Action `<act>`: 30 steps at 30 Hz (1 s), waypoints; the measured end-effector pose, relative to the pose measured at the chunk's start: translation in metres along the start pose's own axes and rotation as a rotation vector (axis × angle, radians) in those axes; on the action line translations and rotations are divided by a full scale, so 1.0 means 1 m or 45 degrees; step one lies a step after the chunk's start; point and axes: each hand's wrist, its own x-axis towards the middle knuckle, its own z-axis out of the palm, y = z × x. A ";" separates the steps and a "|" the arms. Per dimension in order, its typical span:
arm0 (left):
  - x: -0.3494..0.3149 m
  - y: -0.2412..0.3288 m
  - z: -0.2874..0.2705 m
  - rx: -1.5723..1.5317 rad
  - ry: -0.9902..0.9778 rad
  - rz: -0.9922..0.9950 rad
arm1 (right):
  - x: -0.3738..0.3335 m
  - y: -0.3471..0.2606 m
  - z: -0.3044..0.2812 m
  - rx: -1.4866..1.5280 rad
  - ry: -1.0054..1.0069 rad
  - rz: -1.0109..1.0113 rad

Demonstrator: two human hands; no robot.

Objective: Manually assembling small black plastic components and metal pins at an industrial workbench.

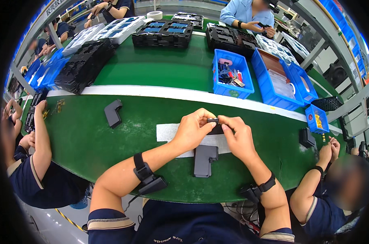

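"Taking the white sheet [166, 132] as datum, where was the small black piece [213, 120]?"

"At the sheet's far edge as viewed, between both hands. Its height above the sheet could not be determined."

"What was the state of each hand?"

"The left hand [192, 128] pinched the piece from the left, thumb against fingers; the right hand [239, 136] pinched it from the right. Neither was released, and neither was nearer. The visible long axis ran crosswise, roughly along the sheet's far edge. Whether the dark area just below belonged to the same piece could not be told."

"How did the L-shaped blocks lie?"

"The near block [202, 162] lay at the sheet's near edge, long axis pointing away from the wearer, short leg to the right at its far end. The second block [112, 115] lay left of the sheet and farther out, well apart; the left hand was nearer to it."

"Specify edges and room."

"Green bench [139, 150] surface extended left and right of the sheet. The bench's near edge ran on the wearer's side of the sheet, past the near block. Beyond the sheet, a white strip [152, 92] crossed the bench, with a blue bin [233, 92] toward the sheet's right end."
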 end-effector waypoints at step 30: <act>-0.003 0.032 -0.012 -0.211 -0.361 -0.006 | 0.008 0.015 -0.012 0.352 0.263 0.189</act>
